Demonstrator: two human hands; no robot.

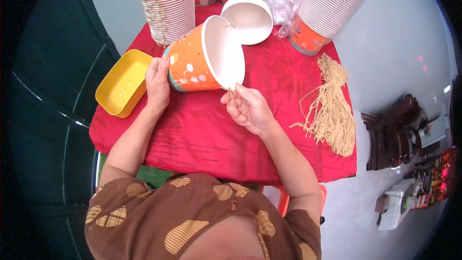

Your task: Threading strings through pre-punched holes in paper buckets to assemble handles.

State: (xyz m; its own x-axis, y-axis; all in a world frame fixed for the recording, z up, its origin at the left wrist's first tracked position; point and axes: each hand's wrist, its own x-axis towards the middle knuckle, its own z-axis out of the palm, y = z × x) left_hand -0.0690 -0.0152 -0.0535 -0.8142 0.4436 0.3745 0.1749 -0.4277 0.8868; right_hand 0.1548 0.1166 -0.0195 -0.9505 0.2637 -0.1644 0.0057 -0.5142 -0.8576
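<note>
Head view: an orange bucket (pixel 192 62) is held tilted over the table (pixel 207 135); the left hand (pixel 158 82) has its fingers around the base, the right hand (pixel 249 110) pinches a string (pixel 232 96) at the rim. A yellow box (pixel 118 86) sits left, a yarn bundle (pixel 334 108) right.

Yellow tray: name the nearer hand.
Left. The left hand is just right of the yellow tray; the right hand is farther right, at the rim of the held orange bucket.

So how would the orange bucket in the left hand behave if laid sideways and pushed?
The orange bucket looks thin-walled with nothing visible inside, so probably light. Its round, tapered body would likely roll in a curve.
</note>
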